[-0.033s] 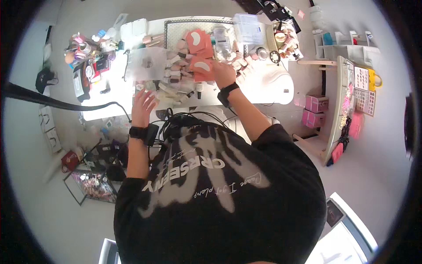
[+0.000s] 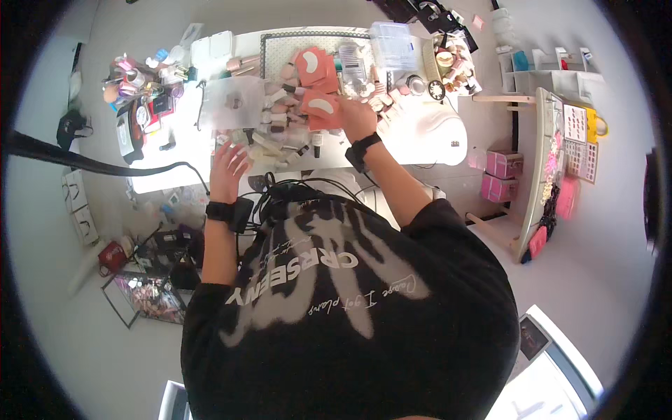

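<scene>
My right hand [image 2: 358,119] is closed at the right edge of a coral-red eye patch packet [image 2: 315,120] with a white crescent on it, the fingertips pinching its side. Just beyond lie more packets of the same kind [image 2: 323,73], overlapping in a loose pile. My left hand [image 2: 227,164] rests over the table's front edge, its fingers spread and nothing in them. Nail polish bottles [image 2: 278,127] crowd the surface between my hands. A frosted translucent box [image 2: 241,105] stands beyond my left fingers.
A clear plastic box [image 2: 393,47] stands at the back, right of a dotted mat [image 2: 280,43]. Cosmetic bottles [image 2: 140,75] cluster at the far left. A white rounded lamp-like device [image 2: 434,133] sits at the right end. Black cables [image 2: 322,183] loop near my body.
</scene>
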### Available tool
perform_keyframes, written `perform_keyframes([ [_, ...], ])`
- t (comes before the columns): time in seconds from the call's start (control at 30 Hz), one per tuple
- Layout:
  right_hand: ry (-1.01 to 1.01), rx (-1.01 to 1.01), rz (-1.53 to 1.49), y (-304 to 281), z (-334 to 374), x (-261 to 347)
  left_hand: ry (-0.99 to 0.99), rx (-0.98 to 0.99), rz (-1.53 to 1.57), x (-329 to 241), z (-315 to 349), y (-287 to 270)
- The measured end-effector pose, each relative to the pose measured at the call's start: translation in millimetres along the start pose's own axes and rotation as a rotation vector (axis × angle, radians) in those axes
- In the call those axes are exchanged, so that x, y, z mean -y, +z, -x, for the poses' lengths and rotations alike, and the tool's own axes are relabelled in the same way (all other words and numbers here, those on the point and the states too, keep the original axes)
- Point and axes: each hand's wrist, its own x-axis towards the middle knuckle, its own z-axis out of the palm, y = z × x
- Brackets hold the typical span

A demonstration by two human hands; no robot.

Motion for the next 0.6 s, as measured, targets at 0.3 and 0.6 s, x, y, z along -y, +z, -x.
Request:
perform_keyframes([
  [0.3, 0.459, -0.048, -1.323, -47.4, 33.1, 43.2, 0.085, 0.342, -0.151, -25.8, 30.2, 83.4],
  [0.6, 0.226, -0.190, -1.009, -81.9, 81.6, 109.9, -0.097, 0.489, 0.093, -14.2, 66.3, 126.4],
])
